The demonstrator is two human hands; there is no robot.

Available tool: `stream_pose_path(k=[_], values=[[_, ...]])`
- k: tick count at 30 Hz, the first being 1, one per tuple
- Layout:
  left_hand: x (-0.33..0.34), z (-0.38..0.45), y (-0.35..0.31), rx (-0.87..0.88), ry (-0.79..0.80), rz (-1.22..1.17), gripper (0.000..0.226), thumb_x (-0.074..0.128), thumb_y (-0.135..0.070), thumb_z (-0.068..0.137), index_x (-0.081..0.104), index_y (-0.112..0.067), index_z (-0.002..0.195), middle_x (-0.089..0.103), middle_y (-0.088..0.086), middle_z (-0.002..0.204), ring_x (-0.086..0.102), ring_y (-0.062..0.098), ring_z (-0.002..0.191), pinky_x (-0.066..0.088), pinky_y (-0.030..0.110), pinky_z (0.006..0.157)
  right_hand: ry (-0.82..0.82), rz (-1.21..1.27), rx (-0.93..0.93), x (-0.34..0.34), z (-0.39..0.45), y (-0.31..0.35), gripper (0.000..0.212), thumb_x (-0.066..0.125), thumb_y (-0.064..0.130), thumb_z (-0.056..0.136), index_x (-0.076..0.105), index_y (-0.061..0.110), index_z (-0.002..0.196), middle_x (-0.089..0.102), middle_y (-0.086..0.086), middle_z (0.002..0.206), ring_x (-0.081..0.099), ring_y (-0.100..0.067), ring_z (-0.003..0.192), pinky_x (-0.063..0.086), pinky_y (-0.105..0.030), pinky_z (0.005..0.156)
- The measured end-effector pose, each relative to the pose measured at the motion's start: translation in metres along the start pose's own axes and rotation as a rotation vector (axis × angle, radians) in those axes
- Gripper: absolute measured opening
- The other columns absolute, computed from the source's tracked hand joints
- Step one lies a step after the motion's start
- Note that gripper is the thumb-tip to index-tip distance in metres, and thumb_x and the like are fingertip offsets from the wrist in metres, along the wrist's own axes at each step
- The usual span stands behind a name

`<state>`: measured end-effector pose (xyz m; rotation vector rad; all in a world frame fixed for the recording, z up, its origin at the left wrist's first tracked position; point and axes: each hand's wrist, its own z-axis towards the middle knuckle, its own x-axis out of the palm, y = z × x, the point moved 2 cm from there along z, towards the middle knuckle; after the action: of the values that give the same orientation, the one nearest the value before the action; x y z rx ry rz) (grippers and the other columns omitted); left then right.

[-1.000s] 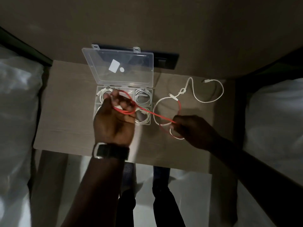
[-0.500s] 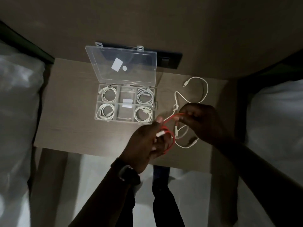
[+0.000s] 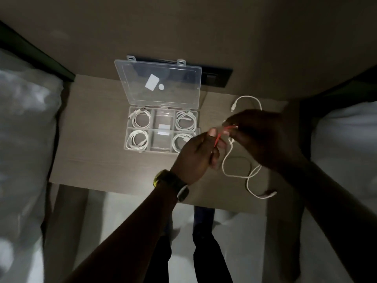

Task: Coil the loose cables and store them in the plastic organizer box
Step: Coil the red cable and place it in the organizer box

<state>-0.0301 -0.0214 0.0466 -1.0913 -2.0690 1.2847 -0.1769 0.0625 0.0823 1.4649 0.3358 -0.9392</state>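
Both hands meet above the right part of the small wooden table (image 3: pixel 98 160), just to the right of the clear plastic organizer box (image 3: pixel 163 130). The left hand (image 3: pixel 195 158) is closed on the red cable (image 3: pixel 219 137), with the thumb pressing it against the curled fingers. The right hand (image 3: pixel 263 137) pinches the far end of the same red cable between fingertips. How many loops are already inside the left palm I cannot tell, because the fingers cover them.

A white cable (image 3: pixel 237 174) lies loose on the table under and near the hands. One plug (image 3: pixel 233 107) rests at the far right, and the other end comes close to the near edge of the table. It seems to cross or tangle with the red cable near the right hand, but the light is too dim to be sure.

The box stands open with its lid (image 3: pixel 159 82) leaning toward the far wall. The four corner compartments each hold a coiled white cable (image 3: pixel 140 119); the two middle compartments look free of cables.

In my judgement the red cable is light, thin and soft, but a little springy, so a coil will open again if the pinch is relaxed. It is better to hold it across all loops together at one side, not by the plug, and to keep that hold until the coil sits between the walls of a compartment. The white cable may be dragged along if the two are really crossed.
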Motion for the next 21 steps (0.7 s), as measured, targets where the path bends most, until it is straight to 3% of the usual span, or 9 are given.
stream_pose_path(k=[2, 4, 7, 9, 12, 14, 15, 18, 21], values=[[0.007, -0.005, -0.002, -0.109, 0.071, -0.212, 0.062, 0.033, -0.057, 0.098, 0.073, -0.01, 0.086, 0.051, 0.009, 0.055, 0.045, 0.013, 0.047, 0.041, 0.024, 0.046, -0.125, 0.044, 0.12, -0.003, 0.013, -0.012, 0.026, 0.073, 0.051, 0.079, 0.068, 0.03, 0.093, 0.067, 0.006, 0.071, 0.063, -0.009, 0.066, 0.051, -0.026, 0.063], [0.005, -0.005, -0.012, -0.167, 0.159, -0.649, 0.05, 0.041, -0.049, 0.097, 0.07, -0.009, 0.104, 0.052, 0.0, 0.06, 0.042, 0.005, 0.043, 0.035, 0.018, 0.041, -0.138, 0.206, 0.271, 0.008, 0.015, -0.023, 0.03, 0.074, 0.054, 0.077, 0.069, 0.027, 0.087, 0.068, -0.002, 0.069, 0.064, -0.015, 0.064, 0.052, -0.035, 0.064], [-0.011, 0.0, -0.023, -0.104, 0.086, -1.1, 0.04, 0.039, -0.038, 0.098, 0.063, -0.006, 0.096, 0.059, -0.003, 0.059, 0.054, 0.005, 0.049, 0.043, 0.017, 0.05, 0.057, 0.258, 0.33, 0.038, 0.0, -0.021, 0.024, 0.061, 0.042, 0.09, 0.07, 0.02, 0.084, 0.065, -0.003, 0.066, 0.059, -0.012, 0.062, 0.049, -0.039, 0.065], [-0.026, 0.003, -0.023, -0.046, -0.079, -1.175, 0.038, 0.034, -0.033, 0.102, 0.062, -0.009, 0.094, 0.063, -0.001, 0.064, 0.061, 0.01, 0.059, 0.05, 0.02, 0.061, 0.268, 0.298, 0.25, 0.061, -0.021, -0.002, 0.021, 0.053, 0.026, 0.098, 0.069, 0.015, 0.103, 0.066, -0.001, 0.076, 0.062, -0.017, 0.07, 0.05, -0.037, 0.068], [-0.037, 0.005, -0.018, -0.005, -0.236, -1.001, 0.03, 0.034, -0.027, 0.104, 0.058, -0.011, 0.095, 0.056, 0.001, 0.077, 0.058, 0.014, 0.069, 0.048, 0.025, 0.07, 0.453, 0.2, 0.147, 0.074, -0.053, 0.028, 0.035, 0.049, 0.017, 0.101, 0.056, 0.017, 0.135, 0.069, -0.005, 0.123, 0.066, -0.022, 0.108, 0.045, -0.015, 0.09], [-0.034, 0.0, -0.006, -0.019, -0.336, -0.624, 0.026, 0.041, -0.027, 0.102, 0.06, -0.012, 0.093, 0.059, 0.003, 0.076, 0.059, 0.02, 0.072, 0.049, 0.031, 0.069, 0.447, 0.084, 0.085, 0.064, -0.055, 0.038, 0.037, 0.049, 0.024, 0.101, 0.054, 0.021, 0.138, 0.065, -0.001, 0.132, 0.063, -0.02, 0.117, 0.045, -0.023, 0.098], [-0.03, -0.006, 0.001, -0.025, -0.335, -0.437, 0.024, 0.044, -0.027, 0.101, 0.06, -0.01, 0.094, 0.061, 0.006, 0.076, 0.059, 0.023, 0.074, 0.049, 0.036, 0.069, 0.42, 0.053, 0.057, 0.056, -0.051, 0.042, 0.034, 0.052, 0.026, 0.1, 0.058, 0.023, 0.134, 0.067, 0.0, 0.129, 0.064, -0.019, 0.115, 0.047, -0.025, 0.096], [-0.014, -0.031, 0.017, -0.064, -0.198, -0.041, 0.027, 0.047, -0.027, 0.101, 0.062, -0.007, 0.09, 0.068, 0.009, 0.081, 0.064, 0.024, 0.079, 0.051, 0.045, 0.073, 0.331, 0.102, 0.034, 0.032, -0.031, 0.048, 0.019, 0.068, 0.021, 0.088, 0.062, 0.027, 0.105, 0.074, 0.008, 0.099, 0.065, -0.007, 0.089, 0.04, -0.01, 0.073], [-0.013, -0.049, 0.02, -0.173, -0.259, -0.036, 0.044, 0.042, -0.041, 0.1, 0.064, -0.013, 0.073, 0.067, -0.003, 0.059, 0.063, 0.006, 0.057, 0.05, 0.017, 0.053, 0.332, 0.202, 0.087, 0.032, -0.022, 0.053, 0.012, 0.074, 0.02, 0.081, 0.063, 0.019, 0.084, 0.07, 0.007, 0.078, 0.064, -0.006, 0.075, 0.047, -0.027, 0.066]])
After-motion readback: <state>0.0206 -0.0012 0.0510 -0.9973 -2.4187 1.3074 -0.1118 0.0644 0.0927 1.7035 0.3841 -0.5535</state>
